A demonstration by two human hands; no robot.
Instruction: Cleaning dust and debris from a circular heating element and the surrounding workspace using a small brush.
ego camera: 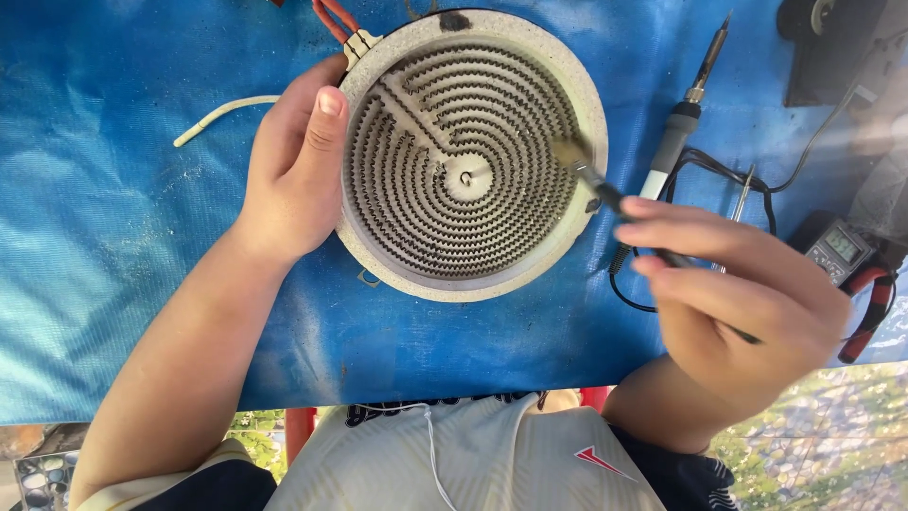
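Blue tarp-covered table [113,237] under everything. Round heating element [470,156] sits on it, upper centre, flat, coil face up, spiral ribbon running to a white hub; its terminal with red leads [333,19] points to the upper left. Left hand [295,166] grips the element's left rim, thumb over the edge onto the coil, fingers wrapped round the side, closed on it. Right hand [747,293] is lower right of the element, fingers pinched shut round the handle of a small brush [598,185]. Brush long axis runs diagonal, handle at lower right, bristle tip pointing upper left and touching the coil near the element's right rim; bristles blurred. Right of the element: soldering iron [683,118] lying near upright, tip pointing up and away, black cable looping under it. Farther right, a multimeter [840,248] and red-handled pliers [875,303], partly behind the right hand. Black box [832,52] at far upper right of the element. White sleeved wire [222,114] lies left of the element, beyond the left hand.
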